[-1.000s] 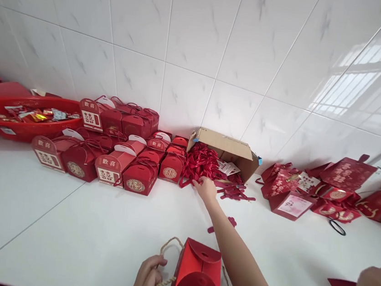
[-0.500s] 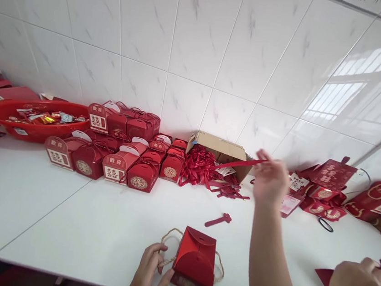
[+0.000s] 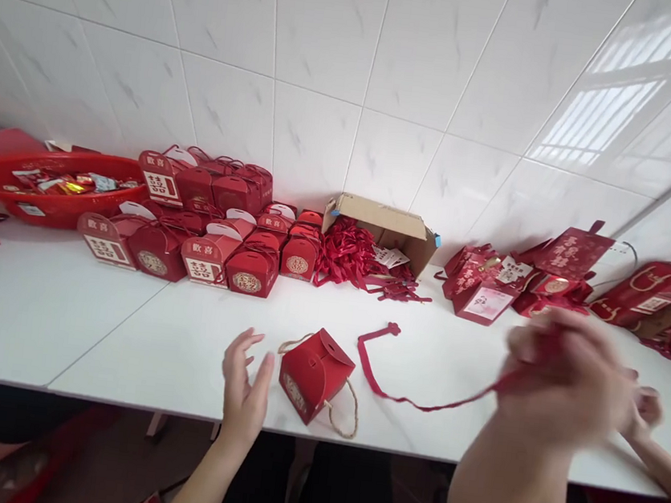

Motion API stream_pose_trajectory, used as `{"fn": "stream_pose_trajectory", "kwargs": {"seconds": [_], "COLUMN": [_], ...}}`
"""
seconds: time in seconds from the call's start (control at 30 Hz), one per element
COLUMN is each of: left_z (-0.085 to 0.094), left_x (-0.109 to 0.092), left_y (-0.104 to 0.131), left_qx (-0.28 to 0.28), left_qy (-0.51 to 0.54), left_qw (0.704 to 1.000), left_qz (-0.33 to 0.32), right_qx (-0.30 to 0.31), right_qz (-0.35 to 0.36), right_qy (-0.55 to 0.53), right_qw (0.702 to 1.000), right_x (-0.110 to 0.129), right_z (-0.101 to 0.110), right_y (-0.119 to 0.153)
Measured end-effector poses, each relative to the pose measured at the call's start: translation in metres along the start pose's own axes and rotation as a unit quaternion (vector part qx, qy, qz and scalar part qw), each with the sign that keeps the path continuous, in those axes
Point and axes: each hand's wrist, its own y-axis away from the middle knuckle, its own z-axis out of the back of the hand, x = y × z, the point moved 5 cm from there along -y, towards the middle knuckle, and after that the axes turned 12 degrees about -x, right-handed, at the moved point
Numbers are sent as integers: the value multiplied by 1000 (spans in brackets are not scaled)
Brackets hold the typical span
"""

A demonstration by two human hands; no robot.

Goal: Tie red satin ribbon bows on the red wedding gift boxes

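A small red gift box (image 3: 316,374) with twisted rope handles stands on the table, its curved top flaps folded over. My left hand (image 3: 245,378) is just left of it, apart from it, fingers spread and nothing held. Over the table to the right, my right hand (image 3: 563,382) is closed on a dark red ribbon (image 3: 415,406) and blurred by motion. The ribbon trails leftward across the table to a flower-ended red strip (image 3: 384,332); I cannot tell whether the two are joined.
Several finished red boxes (image 3: 204,261) stand along the wall, beside a red basin (image 3: 43,210) of sweets. A cardboard box (image 3: 385,217) spills red ribbons (image 3: 344,252). More red boxes (image 3: 481,300) are at right. Another person's hand (image 3: 644,412) is beyond my right arm.
My right hand has come back from the cardboard box toward the right front, pulling the ribbon out. My left hand has let go of the gift box, which has turned.
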Motion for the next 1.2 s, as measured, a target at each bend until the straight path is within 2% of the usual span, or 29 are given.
{"fn": "stream_pose_trajectory", "kwargs": {"seconds": [0.03, 0.07, 0.13, 0.2, 0.3, 0.37, 0.53, 0.73, 0.9, 1.2], "left_z": [-5, -10, -20, -30, -43, -48, -52, -50, -55, -59], "left_x": [-10, -18, -29, -32, -29, -28, -36, -53, -56, -52], "left_y": [3, 7, 15, 16, 5, -6, -19, -9, -3, -1], "left_qx": [41, 83, 149, 198, 274, 315, 346, 345, 343, 313], "left_qy": [-9, -21, -44, -57, -46, -32, -30, -62, -90, -44], "left_qw": [999, 995, 984, 974, 956, 944, 933, 924, 914, 936], "left_qz": [-21, -43, -82, -98, -90, -88, -96, -151, -196, -154], "right_qx": [8, 44, 170, 283, 388, 423, 442, 450, 450, 459], "right_qz": [-28, -68, -163, -240, -302, -312, -270, -235, -206, -162], "right_qy": [9, 32, 66, 77, 100, 119, 157, 186, 218, 263], "right_qw": [1000, 996, 970, 926, 865, 843, 841, 842, 841, 833], "right_x": [-11, -25, -54, -78, -101, -108, -114, -109, -106, -107], "right_z": [-11, -24, -50, -66, -74, -76, -79, -83, -88, -90], "right_y": [5, 12, 31, 52, 77, 88, 99, 100, 102, 108]}}
